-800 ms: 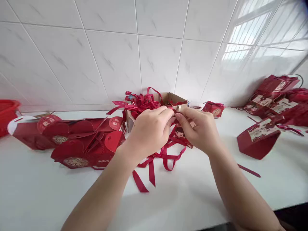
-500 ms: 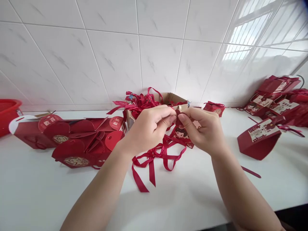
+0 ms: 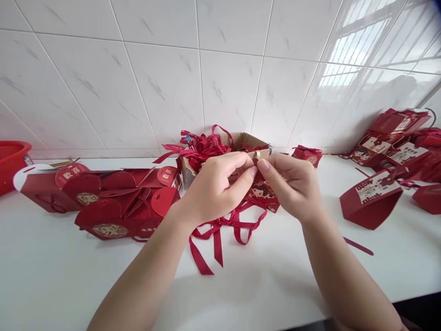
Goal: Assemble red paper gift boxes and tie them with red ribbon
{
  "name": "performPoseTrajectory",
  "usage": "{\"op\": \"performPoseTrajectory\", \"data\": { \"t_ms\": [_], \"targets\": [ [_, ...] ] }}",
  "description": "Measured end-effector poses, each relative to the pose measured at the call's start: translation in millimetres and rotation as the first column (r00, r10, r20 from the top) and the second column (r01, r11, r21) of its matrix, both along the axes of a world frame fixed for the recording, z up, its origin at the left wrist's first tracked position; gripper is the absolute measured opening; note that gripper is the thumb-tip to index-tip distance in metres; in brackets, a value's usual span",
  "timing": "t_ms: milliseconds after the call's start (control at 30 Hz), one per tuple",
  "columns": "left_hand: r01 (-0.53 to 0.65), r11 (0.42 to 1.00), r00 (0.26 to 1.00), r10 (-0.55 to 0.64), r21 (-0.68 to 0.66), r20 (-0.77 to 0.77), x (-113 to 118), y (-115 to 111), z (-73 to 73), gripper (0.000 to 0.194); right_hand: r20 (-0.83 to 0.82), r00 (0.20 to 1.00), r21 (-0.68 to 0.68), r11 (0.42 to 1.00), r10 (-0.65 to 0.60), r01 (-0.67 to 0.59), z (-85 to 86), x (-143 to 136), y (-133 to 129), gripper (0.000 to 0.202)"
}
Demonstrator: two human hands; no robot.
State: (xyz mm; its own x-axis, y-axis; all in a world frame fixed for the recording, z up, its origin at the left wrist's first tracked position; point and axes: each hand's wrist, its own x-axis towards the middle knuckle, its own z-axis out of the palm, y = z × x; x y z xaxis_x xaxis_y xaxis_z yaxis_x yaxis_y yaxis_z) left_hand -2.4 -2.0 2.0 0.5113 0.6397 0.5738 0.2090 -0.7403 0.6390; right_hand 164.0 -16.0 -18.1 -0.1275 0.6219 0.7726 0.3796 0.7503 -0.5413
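My left hand (image 3: 220,181) and my right hand (image 3: 292,184) meet over the counter, thumbs and fingertips pinched close together. Between them is the dark red top of a small gift box (image 3: 263,193) printed with a cartoon figure. The fingers hide most of that top, and a bit of gold shows just above it. Loose red ribbon (image 3: 217,246) lies in loops on the counter below the box. Right behind the hands stands an open cardboard box (image 3: 253,140) with a heap of red ribbons (image 3: 210,147) in it.
Folded red boxes (image 3: 117,216) stand at left, near a red plastic basin (image 3: 12,165). At right are an open-sided red box (image 3: 370,202), a loose red strip (image 3: 359,246) and a pile of red boxes (image 3: 389,138). A tiled wall (image 3: 227,82) closes the back.
Both hands stay at the box top. The left thumb has shifted right and straightened, closer to the right thumb. Another red box has come into view at the far right.
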Motion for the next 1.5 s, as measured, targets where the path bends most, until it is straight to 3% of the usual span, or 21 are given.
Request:
{"op": "performPoseTrajectory", "data": {
  "t_ms": [67,167,400,633,767,933,1067,1167,1300,1367,1500],
  "targets": [
    [0.033,0.998,0.999,-0.031,-0.045,0.032,-1,1,-0.1,0.023,-0.047,0.998,0.010,0.999,0.044,-0.043,1.1,1,1,0.014],
    [0.069,0.992,0.996,-0.062,-0.109,0.067,-3,2,0.8,0.024,-0.036,0.990,0.031,0.990,0.138,-0.137,3.7,6,1,0.019],
    [0.095,0.995,0.990,-0.091,-0.036,0.109,-5,1,1.9,0.024,-0.097,0.942,-0.040,0.945,0.321,-0.326,5.0,15,2,0.016],
    [0.144,0.989,0.983,-0.140,-0.026,0.119,-2,2,0.4,0.026,-0.072,0.921,0.021,0.924,0.382,-0.382,3.8,17,6,0.013],
    [0.112,0.993,0.989,-0.109,-0.025,0.101,0,0,-1.2,0.030,-0.047,0.930,0.033,0.931,0.365,-0.363,3.2,15,4,0.011],
    [-0.016,0.996,0.998,0.022,-0.091,0.064,4,5,-4.6,0.027,-0.073,0.977,-0.046,0.978,0.198,-0.202,4.3,23,5,0.010],
    [-0.102,0.988,0.986,0.115,-0.113,0.118,7,17,-10.0,0.022,-0.112,0.989,-0.078,0.993,-0.101,0.092,9.9,54,10,0.013],
    [-0.162,0.981,0.980,0.173,-0.111,0.101,7,25,-14.6,0.019,0.160,0.939,-0.208,0.919,-0.305,0.334,15.1,83,10,0.017],
    [-0.197,0.973,0.976,0.206,-0.124,0.072,8,31,-19.8,0.016,0.583,0.784,-0.274,0.857,-0.213,0.436,15.3,107,10,0.022],
    [-0.203,0.970,0.975,0.213,-0.136,0.061,8,34,-21.9,0.015,0.655,0.737,-0.302,0.835,-0.170,0.461,10.1,109,16,0.020],
    [-0.233,0.954,0.972,0.230,-0.190,-0.040,7,39,-25.5,0.011,0.673,0.723,-0.386,0.759,-0.158,0.525,-7.7,101,42,0.017]
  ]
}}
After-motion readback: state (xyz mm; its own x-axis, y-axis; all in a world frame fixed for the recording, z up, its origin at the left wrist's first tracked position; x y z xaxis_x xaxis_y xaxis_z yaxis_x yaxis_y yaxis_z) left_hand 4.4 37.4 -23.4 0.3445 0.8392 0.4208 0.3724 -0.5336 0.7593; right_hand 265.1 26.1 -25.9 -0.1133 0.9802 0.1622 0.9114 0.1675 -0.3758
